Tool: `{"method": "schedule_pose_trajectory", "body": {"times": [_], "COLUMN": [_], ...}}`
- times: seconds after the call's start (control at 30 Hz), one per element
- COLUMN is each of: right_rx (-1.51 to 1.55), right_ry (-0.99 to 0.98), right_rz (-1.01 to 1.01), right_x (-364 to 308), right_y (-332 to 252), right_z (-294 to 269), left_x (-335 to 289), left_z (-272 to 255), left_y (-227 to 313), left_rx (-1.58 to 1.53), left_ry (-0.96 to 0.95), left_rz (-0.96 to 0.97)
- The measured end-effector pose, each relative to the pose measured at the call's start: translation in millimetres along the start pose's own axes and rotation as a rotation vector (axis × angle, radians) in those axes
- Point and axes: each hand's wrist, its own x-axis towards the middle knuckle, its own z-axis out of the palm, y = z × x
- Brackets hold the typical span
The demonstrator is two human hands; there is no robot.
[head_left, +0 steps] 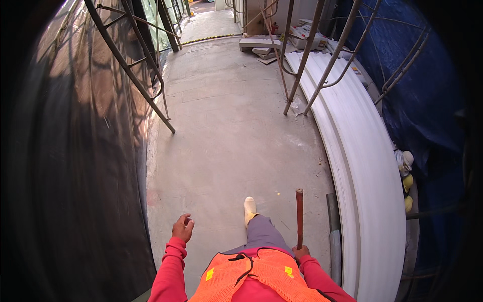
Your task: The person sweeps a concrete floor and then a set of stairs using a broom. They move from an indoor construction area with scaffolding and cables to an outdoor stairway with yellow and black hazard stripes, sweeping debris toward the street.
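I can read no text from here; any printing on the packages (319,43) far ahead of the right grip (301,252) is too small.

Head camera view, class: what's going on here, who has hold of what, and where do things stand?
A person in an orange vest stands or walks on a concrete floor, one pale boot forward. Of the two hands, the right hand grips a reddish-brown rod, which points ahead; the left hand holds nothing visible, its fingers loosely bent. Long white panels lie along the right side, and scaffold frames stand ahead on both sides.
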Motion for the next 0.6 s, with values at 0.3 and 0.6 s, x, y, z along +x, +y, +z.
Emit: {"method": "schedule_pose_trajectory", "body": {"times": [0.3,0.6], "right_rx": [0.088,0.062], "right_ry": [-0.1,-0.053], "right_rz": [-0.071,-0.135], "right_x": [203.7,366.9], "right_y": [-297.8,-574.6], "right_z": [-90.2,-134.0], "left_x": [-2.4,334.1], "left_z": [0.4,23.5], "left_y": [-27.0,33.8], "left_rx": [0.372,0.153], "left_ry": [-0.553,-0.559], "left_rz": [-0.83,-0.702]}}
